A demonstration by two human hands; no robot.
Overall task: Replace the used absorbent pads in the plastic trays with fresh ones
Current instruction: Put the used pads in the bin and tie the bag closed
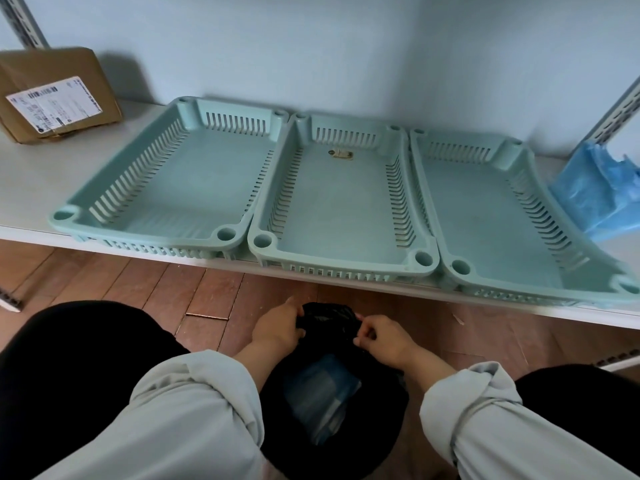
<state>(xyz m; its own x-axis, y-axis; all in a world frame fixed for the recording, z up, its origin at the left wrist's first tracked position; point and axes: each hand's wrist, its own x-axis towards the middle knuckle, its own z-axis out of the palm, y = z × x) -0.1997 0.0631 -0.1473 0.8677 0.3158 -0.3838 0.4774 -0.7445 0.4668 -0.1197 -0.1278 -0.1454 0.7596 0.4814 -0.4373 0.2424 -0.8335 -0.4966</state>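
Note:
Three pale green plastic trays stand side by side on a white shelf: the left tray [114,188], the middle tray [346,261] and the right tray [429,188]. No pad lies in any of them; the middle one has a small label near its back. Below the shelf, a black bag [329,317] sits on the floor between my knees, with bluish pads [320,386] showing inside it. My left hand [277,329] and my right hand [381,336] both pinch the bag's far rim. A blue pack of pads [595,192] leans at the shelf's right end.
A brown cardboard parcel [59,95] with a white label sits at the shelf's back left. The white shelf [27,188] runs along a pale wall, with slotted metal uprights [616,109] at both ends. Reddish wood flooring [207,292] lies below.

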